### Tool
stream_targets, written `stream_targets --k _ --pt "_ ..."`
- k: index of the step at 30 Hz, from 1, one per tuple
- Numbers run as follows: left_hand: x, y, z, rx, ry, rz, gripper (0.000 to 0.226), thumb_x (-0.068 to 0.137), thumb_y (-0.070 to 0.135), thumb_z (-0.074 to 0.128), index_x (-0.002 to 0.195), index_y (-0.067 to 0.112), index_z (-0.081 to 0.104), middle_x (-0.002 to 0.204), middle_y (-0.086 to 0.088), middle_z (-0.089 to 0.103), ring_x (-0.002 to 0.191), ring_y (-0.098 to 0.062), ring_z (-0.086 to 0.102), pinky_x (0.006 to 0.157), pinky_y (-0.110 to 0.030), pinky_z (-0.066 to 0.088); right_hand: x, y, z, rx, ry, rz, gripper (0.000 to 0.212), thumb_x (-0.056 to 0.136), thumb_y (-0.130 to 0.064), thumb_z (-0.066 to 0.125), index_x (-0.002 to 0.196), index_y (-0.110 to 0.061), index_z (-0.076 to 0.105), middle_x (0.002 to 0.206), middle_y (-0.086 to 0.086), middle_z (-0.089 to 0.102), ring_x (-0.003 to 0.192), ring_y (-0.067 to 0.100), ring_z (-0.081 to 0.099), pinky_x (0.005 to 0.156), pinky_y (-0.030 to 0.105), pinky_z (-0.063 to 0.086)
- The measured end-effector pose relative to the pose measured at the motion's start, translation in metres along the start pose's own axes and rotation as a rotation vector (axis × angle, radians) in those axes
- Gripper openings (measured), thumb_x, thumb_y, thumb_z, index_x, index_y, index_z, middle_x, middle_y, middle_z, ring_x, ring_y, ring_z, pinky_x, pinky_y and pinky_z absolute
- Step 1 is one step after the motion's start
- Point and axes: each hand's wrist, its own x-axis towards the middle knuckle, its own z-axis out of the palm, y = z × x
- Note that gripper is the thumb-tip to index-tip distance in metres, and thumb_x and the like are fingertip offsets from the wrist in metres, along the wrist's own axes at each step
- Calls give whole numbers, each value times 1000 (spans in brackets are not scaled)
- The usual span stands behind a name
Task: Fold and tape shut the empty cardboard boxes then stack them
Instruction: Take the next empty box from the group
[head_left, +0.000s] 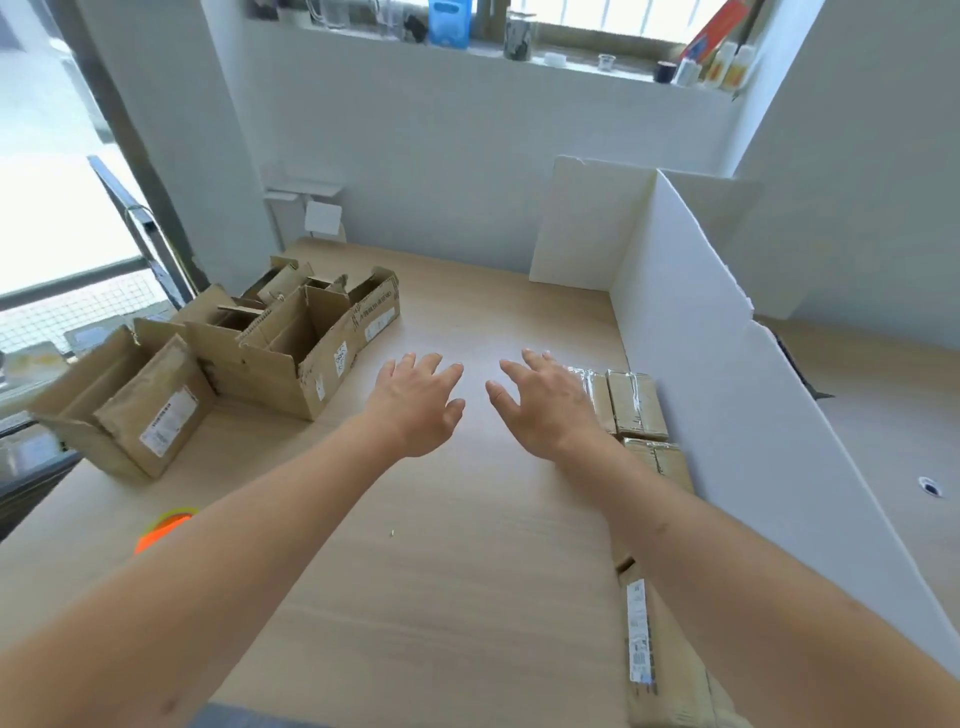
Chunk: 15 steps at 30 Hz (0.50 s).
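My left hand (420, 402) and my right hand (545, 402) hover side by side over the middle of the wooden table (441, 571), fingers spread, holding nothing. Several open cardboard boxes stand at the left: one with a label near the edge (124, 405), a larger one beside it (280, 358), another behind (371, 304). Taped shut boxes (636, 402) lie along the right side by the white divider, partly hidden by my right arm. Another shut box (660, 660) lies near the front right. A tape roll with an orange part (166, 525) peeks out behind my left forearm.
A white foam board divider (727, 395) runs along the table's right side and back right corner. A window sill (519, 52) above holds bottles and jars. A dark railing and window are at the left.
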Motion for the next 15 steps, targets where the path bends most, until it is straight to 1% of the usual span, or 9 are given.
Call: stream_targets --k 3,7,9,12,15 --pt "-34 -10 -12 -3 33 -60 58 106 46 38 159 25 29 163 -10 30 151 -38 23 123 -52 18 -14 -21 -6 -4 -1 -77 58 105 -57 33 151 -25 45 164 8 32 154 30 21 121 44 22" --pt "-78 -28 -23 11 74 -139 56 105 48 38 155 24 35 160 -8 36 146 -36 32 119 -52 28 -35 -47 -7 -1 -29 -180 56 106 -55 34 148 -23 49 159 9 39 153 31 23 120 44 26" --pt "-101 -38 -29 24 77 -177 55 105 48 37 154 24 36 159 -8 38 144 -35 36 118 -53 30 -42 -64 -6 -6 -28 -226 55 106 -54 35 146 -21 51 155 10 43 153 32 25 119 44 28" --pt "-134 -59 -40 49 76 -218 58 105 49 36 157 24 32 160 -7 37 147 -36 34 121 -55 27 -50 -96 -6 8 -24 -284 56 105 -55 35 146 -21 51 157 10 42 153 31 25 119 44 28" --pt "-161 -84 -51 57 102 -228 57 106 48 37 158 25 33 157 -4 41 146 -31 35 123 -55 22 -51 -133 -8 13 -26 -362 56 105 -55 36 148 -23 49 162 9 36 153 31 25 120 45 27"
